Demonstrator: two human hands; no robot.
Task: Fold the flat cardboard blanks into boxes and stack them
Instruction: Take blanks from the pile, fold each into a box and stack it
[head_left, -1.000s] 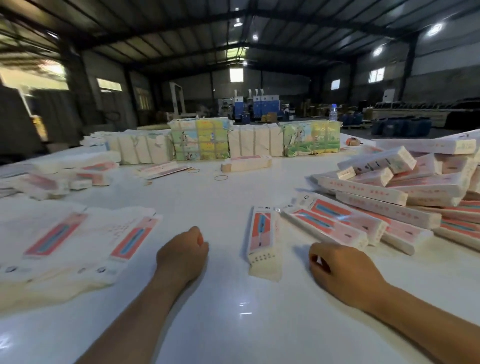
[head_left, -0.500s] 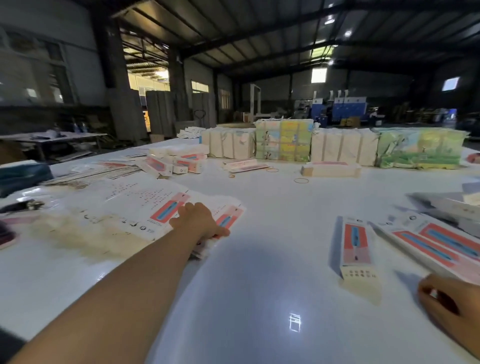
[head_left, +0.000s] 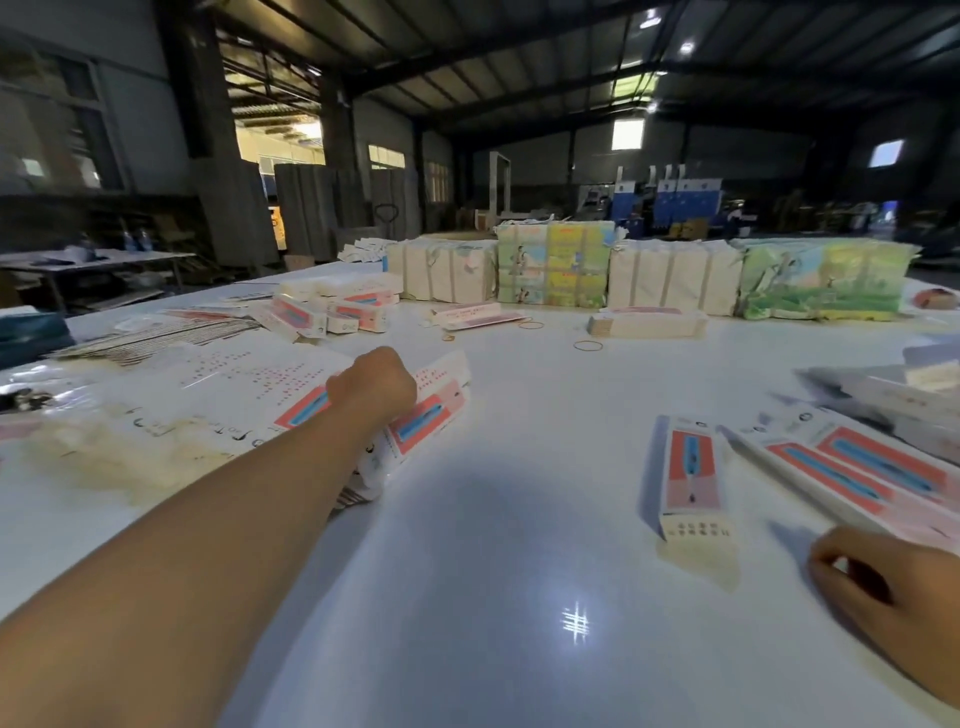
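Note:
A spread pile of flat white blanks (head_left: 208, 405) with red-and-blue printed panels lies on the left of the white table (head_left: 493, 545). My left hand (head_left: 374, 387) reaches onto the pile's right end and grips the top blank (head_left: 434, 410), whose far edge is lifted off the pile. My right hand (head_left: 883, 587) rests on the table at the lower right, fingers loosely curled, holding nothing. A folded box (head_left: 693, 467) lies alone just left of it. More folded boxes (head_left: 862, 467) are stacked at the right edge.
Wrapped bundles (head_left: 556, 265) stand in a row along the table's far side, with a short stack of blanks (head_left: 647, 323) in front. Several folded boxes (head_left: 337, 306) sit at the far left. Rubber bands (head_left: 588, 345) lie loose mid-table.
My view swung left. My left hand went from resting near the table's front out to the pile of blanks and took hold of the top one. My right hand stayed put.

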